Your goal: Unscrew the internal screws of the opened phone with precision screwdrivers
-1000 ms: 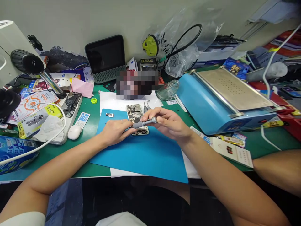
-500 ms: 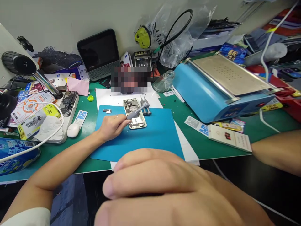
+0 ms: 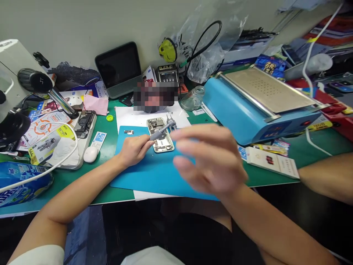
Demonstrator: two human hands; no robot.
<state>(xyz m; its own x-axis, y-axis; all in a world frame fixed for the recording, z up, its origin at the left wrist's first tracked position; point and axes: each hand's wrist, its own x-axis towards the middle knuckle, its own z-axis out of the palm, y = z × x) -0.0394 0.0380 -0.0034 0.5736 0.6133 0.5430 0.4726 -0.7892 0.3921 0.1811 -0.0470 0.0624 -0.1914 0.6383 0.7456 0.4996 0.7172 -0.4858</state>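
My left hand (image 3: 134, 149) rests on the blue mat (image 3: 165, 176) and is closed round a grey screwdriver (image 3: 162, 130). Its tip points up and right over an opened phone (image 3: 162, 141) with bare internals, lying at the mat's far edge. My right hand (image 3: 211, 158) hovers above the mat's right side, blurred by motion, fingers stretched leftward and apart, holding nothing. Spare screwdriver bits (image 3: 173, 121) stand just beyond the phone. A small metal part (image 3: 128, 131) lies at the mat's far left corner.
A blue machine with a metal plate (image 3: 259, 106) fills the right. Another person's forearm (image 3: 327, 176) lies at the right edge. A glass jar (image 3: 193, 98), a dark screen (image 3: 120, 70), a second opened phone (image 3: 85, 123), a white mouse (image 3: 90, 154) and a booklet (image 3: 273, 163) surround the mat.
My right hand let go of the screwdriver, rose close to the camera, and has now dropped back over the mat. My left hand has kept hold of the screwdriver by the phone.
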